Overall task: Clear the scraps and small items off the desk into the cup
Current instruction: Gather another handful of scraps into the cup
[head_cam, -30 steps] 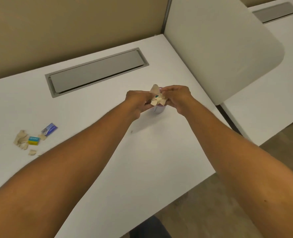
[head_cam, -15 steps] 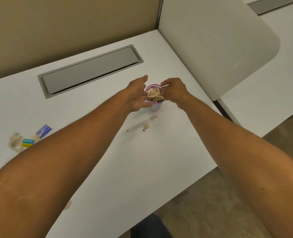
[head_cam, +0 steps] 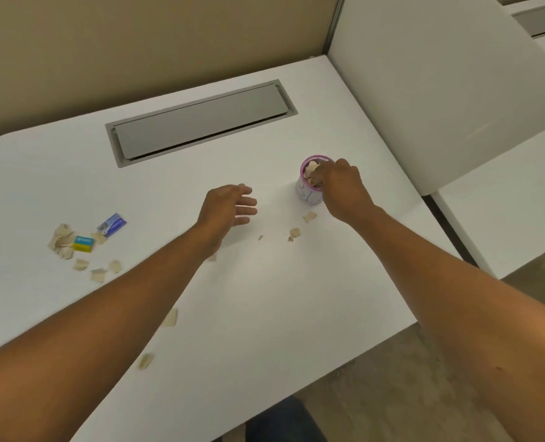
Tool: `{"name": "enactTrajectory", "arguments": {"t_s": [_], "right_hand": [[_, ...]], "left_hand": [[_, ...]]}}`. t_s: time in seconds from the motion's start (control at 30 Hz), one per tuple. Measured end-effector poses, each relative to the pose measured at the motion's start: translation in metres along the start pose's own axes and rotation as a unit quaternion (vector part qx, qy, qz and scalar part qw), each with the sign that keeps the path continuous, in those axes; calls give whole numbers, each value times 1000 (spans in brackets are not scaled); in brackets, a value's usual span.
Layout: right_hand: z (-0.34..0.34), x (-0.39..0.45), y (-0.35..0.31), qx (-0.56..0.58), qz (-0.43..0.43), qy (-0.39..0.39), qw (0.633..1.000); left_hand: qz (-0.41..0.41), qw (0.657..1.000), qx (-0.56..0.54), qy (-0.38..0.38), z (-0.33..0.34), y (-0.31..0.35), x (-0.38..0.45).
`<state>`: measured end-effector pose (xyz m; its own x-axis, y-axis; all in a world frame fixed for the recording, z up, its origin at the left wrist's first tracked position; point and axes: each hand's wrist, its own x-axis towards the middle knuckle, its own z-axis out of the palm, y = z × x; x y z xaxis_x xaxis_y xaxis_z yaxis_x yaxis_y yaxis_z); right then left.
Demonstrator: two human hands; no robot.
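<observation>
Head view: right hand (head_cam: pixel 341 186) pinches into the cup (head_cam: pixel 309 191), left hand (head_cam: pixel 228 205) hovers open, and scraps (head_cam: pixel 63 239) lying far left look light and flimsy, best pinched at edges.

Soft, even indoor light falls from above, leaving the white desk (head_cam: pixel 264 314) bright but without harsh glare. Shadows are faint: a pale smudge lies under the left hand (head_cam: pixel 225 207). The picture is slightly soft throughout, and wide-angle distortion bows the desk's edges and stretches the forearms near the frame's lower corners.
</observation>
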<state>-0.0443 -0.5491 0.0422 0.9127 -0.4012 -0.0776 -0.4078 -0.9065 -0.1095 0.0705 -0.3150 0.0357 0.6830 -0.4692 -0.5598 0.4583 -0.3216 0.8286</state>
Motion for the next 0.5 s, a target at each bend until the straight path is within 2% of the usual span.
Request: {"name": "enactTrajectory", "arguments": {"t_s": [0.07,0.1,0.2,0.27,0.33,0.4,0.47,0.5], "right_hand": [[0,-2,-3,-1,10,-30,1000],[-1,-2,-6,24,21,1,1000],[-3,-18,-22,126,45,188,973],[13,-40,-38,182,47,219,957],[42,-65,-51,190,50,153,969],[73,-79,-55,142,87,48,985],[97,-86,-58,80,142,-27,986],[107,-87,-61,59,150,-40,986]], "left_hand": [[21,996,55,61,-34,-29,-17],[36,992,88,89,-50,-44,-26],[88,952,249,157,-96,-89,-51],[117,907,358,189,-122,-118,-66],[115,861,451,207,-140,-147,-82],[70,815,535,210,-149,-170,-100],[23,795,575,191,-152,-190,-113],[14,792,584,179,-152,-199,-118]]}}
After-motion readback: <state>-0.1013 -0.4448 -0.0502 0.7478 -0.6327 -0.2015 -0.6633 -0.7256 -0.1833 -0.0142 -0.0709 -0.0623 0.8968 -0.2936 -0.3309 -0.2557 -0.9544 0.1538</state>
